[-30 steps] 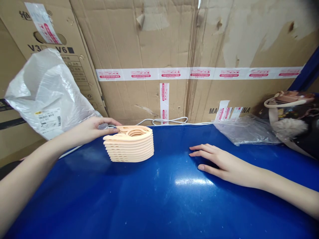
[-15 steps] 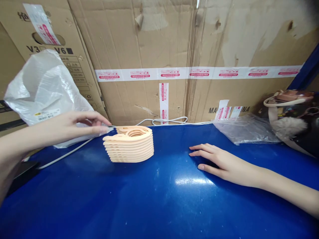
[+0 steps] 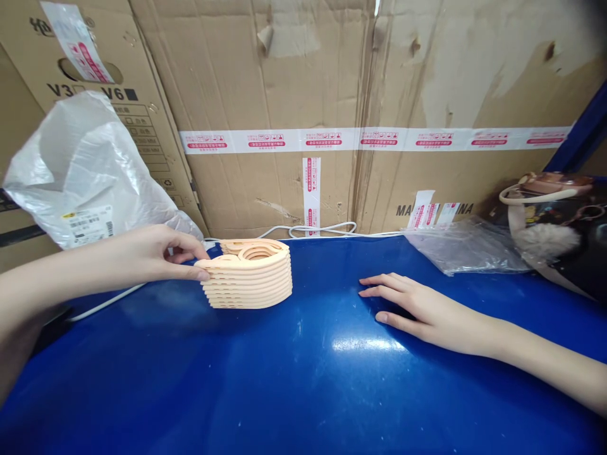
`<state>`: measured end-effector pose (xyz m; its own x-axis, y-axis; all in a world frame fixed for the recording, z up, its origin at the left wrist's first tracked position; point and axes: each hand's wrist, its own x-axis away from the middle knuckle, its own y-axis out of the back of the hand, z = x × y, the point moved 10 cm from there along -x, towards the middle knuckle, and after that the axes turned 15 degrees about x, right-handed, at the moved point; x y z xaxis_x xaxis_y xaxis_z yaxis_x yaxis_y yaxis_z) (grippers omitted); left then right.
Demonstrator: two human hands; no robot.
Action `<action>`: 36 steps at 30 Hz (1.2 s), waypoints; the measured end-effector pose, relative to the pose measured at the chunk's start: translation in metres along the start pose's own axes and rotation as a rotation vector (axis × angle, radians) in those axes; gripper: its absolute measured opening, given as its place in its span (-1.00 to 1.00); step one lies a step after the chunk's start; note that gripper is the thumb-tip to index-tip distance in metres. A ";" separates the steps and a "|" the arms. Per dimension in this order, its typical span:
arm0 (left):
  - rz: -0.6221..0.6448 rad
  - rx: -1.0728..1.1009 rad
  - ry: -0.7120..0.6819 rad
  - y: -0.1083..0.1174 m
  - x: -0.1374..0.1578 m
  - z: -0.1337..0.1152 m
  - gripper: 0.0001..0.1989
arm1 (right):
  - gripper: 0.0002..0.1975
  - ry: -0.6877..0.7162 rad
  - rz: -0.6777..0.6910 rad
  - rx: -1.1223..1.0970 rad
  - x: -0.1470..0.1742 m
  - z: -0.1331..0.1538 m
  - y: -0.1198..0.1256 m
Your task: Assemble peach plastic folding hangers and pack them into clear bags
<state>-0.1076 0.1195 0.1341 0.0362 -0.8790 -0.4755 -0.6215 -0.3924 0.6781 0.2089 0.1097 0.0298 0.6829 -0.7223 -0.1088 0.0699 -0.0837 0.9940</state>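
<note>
A neat stack of peach plastic folding hangers (image 3: 251, 281) stands on the blue table, left of the middle. Thumb and fingers of my left hand (image 3: 149, 256) pinch the stack's left end near its top; how many hangers lie between them I cannot tell. On the right, my right hand (image 3: 410, 308) rests palm down on the table, its fingers apart and holding nothing. A wide gap separates it from the hangers.
A white plastic bag (image 3: 90, 170) with a label leans on a carton (image 3: 175, 164) at the left. Large cardboard (image 3: 284, 76) walls the back, with a white cable (image 3: 322, 229) along its foot. Clear plastic film (image 3: 467, 246) and a dark bag (image 3: 585, 243) lie at right.
My left hand has come down from above the stack's left end and closed its thumb and fingers on it. My right hand and the hangers have stayed in place.
</note>
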 end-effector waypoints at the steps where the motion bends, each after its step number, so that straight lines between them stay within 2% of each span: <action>1: -0.005 0.007 -0.002 0.000 0.000 -0.002 -0.24 | -0.57 0.002 -0.007 -0.008 0.000 0.000 0.000; 3: -0.003 0.007 -0.001 0.000 -0.002 -0.004 -0.26 | -0.57 0.007 -0.017 -0.017 0.000 0.000 0.001; 5: 0.052 -0.014 0.013 -0.002 -0.007 -0.001 -0.28 | -0.58 0.010 -0.023 -0.021 0.000 0.000 0.001; 9: 0.438 -0.097 0.070 -0.023 -0.010 0.015 -0.37 | -0.58 0.016 -0.038 -0.034 0.000 0.000 0.004; 11: 0.502 -0.108 0.093 -0.017 -0.011 0.019 -0.38 | -0.58 0.019 -0.040 -0.036 0.000 0.000 0.004; 12: 0.464 -0.108 0.088 -0.009 -0.013 0.017 -0.38 | -0.58 0.019 -0.040 -0.036 0.001 0.000 0.004; 14: 0.309 -0.111 0.028 0.010 -0.017 0.001 -0.40 | -0.58 0.012 -0.040 -0.043 0.001 0.000 0.004; 16: 0.089 -0.088 -0.111 0.025 -0.011 -0.032 -0.47 | -0.55 -0.014 -0.051 -0.047 0.001 -0.001 0.002; 18: -0.201 0.062 -0.303 0.034 0.011 -0.074 -0.64 | -0.49 -0.053 -0.070 -0.026 -0.001 -0.002 0.001; 19: -0.247 0.118 -0.396 0.024 0.026 -0.092 -0.75 | -0.45 -0.070 -0.077 0.000 -0.002 -0.002 0.000; 20: -0.188 0.136 -0.484 0.001 0.039 -0.110 -0.83 | -0.41 -0.082 -0.082 0.034 -0.003 -0.002 -0.002; 22: 0.087 0.198 -0.662 -0.059 0.068 -0.140 -0.76 | -0.34 -0.088 -0.094 0.097 -0.007 0.000 -0.004; 23: 0.245 0.178 -0.679 -0.091 0.079 -0.144 -0.70 | -0.32 -0.084 -0.103 0.119 -0.008 0.001 -0.004; 24: 0.352 0.153 -0.672 -0.117 0.087 -0.144 -0.63 | -0.31 -0.077 -0.110 0.134 -0.010 0.002 -0.005; 27: 0.526 0.073 -0.560 -0.168 0.090 -0.124 -0.50 | -0.30 -0.058 -0.102 0.149 -0.015 0.006 -0.007; 29: 0.582 0.036 -0.473 -0.184 0.084 -0.107 -0.45 | -0.32 -0.036 -0.094 0.154 -0.017 0.006 -0.006; 32: 0.634 0.036 -0.405 -0.193 0.080 -0.093 -0.43 | -0.39 -0.058 -0.124 0.219 -0.015 -0.011 0.007; 34: 0.641 0.046 -0.402 -0.193 0.080 -0.092 -0.45 | -0.46 -0.178 -0.147 0.365 -0.009 -0.042 0.021; 36: 0.643 0.046 -0.402 -0.192 0.081 -0.093 -0.45 | -0.56 -0.384 -0.130 0.613 0.003 -0.085 0.034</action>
<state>0.0875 0.0985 0.0170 -0.6267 -0.7609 -0.1683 -0.4560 0.1829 0.8710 0.2750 0.1628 0.0634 0.3861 -0.8607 -0.3319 -0.3636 -0.4726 0.8028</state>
